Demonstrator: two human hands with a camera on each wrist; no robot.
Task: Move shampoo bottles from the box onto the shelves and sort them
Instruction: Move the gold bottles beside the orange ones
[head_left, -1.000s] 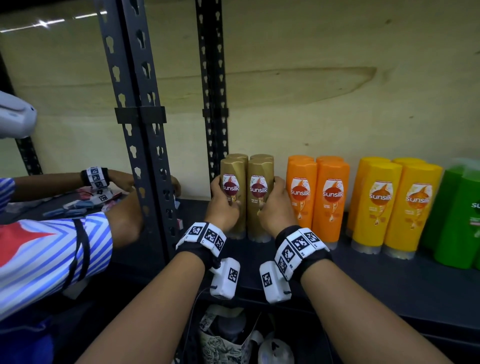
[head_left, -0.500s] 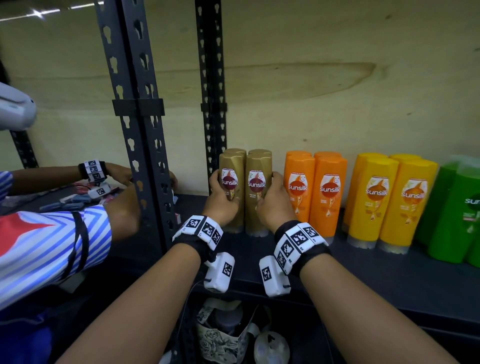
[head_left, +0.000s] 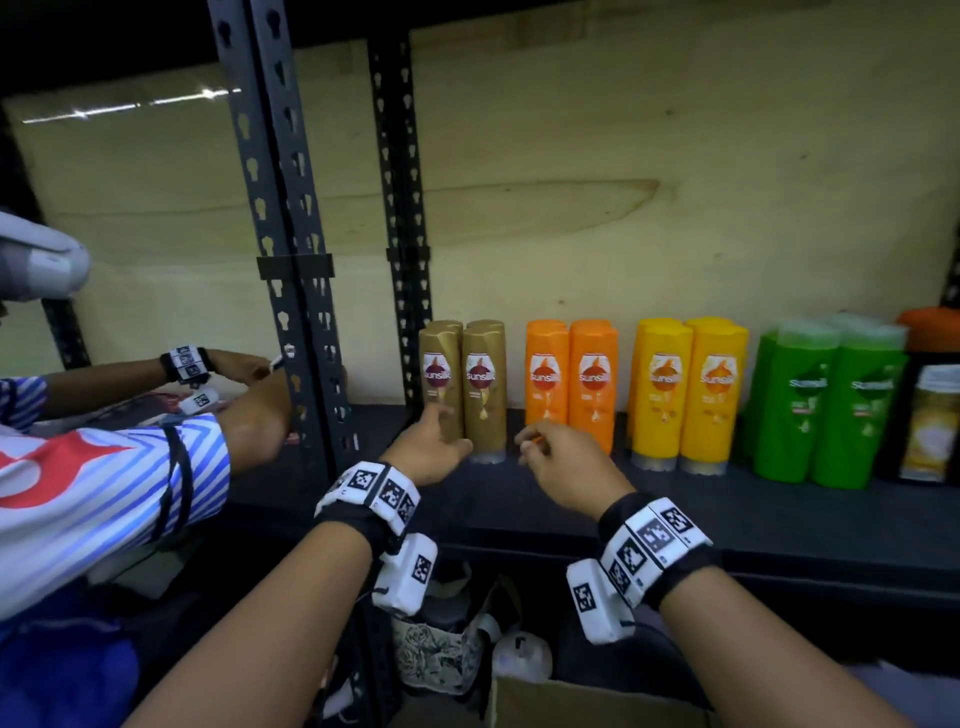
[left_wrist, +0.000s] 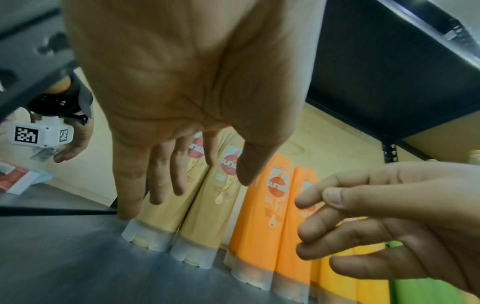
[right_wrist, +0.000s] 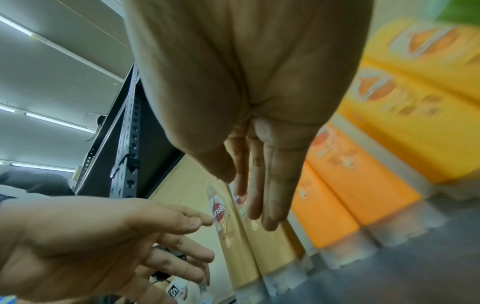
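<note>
Two gold shampoo bottles (head_left: 462, 384) stand cap-down at the left end of the dark shelf (head_left: 519, 499), with more gold bottles behind them. My left hand (head_left: 434, 447) hovers just in front of their bases, fingers straight and holding nothing. My right hand (head_left: 550, 452) hangs to their right with loosely curled fingers, also holding nothing. In the left wrist view, my left hand's fingers (left_wrist: 161, 185) point down before the gold bottles (left_wrist: 207, 216). In the right wrist view, my right hand's fingers (right_wrist: 262, 195) reach toward the gold bottles (right_wrist: 241, 246).
Orange bottles (head_left: 569, 384), yellow bottles (head_left: 685, 389) and green bottles (head_left: 826, 410) continue the row rightward, ending at a dark bottle with an orange cap (head_left: 930, 415). A metal upright (head_left: 291, 260) stands left. Another person's striped sleeve (head_left: 104, 483) reaches into the neighbouring bay. A cardboard box (head_left: 571, 701) sits below.
Both hands have let go of the two gold bottles and drawn back toward me. The bottles stay standing on the shelf.
</note>
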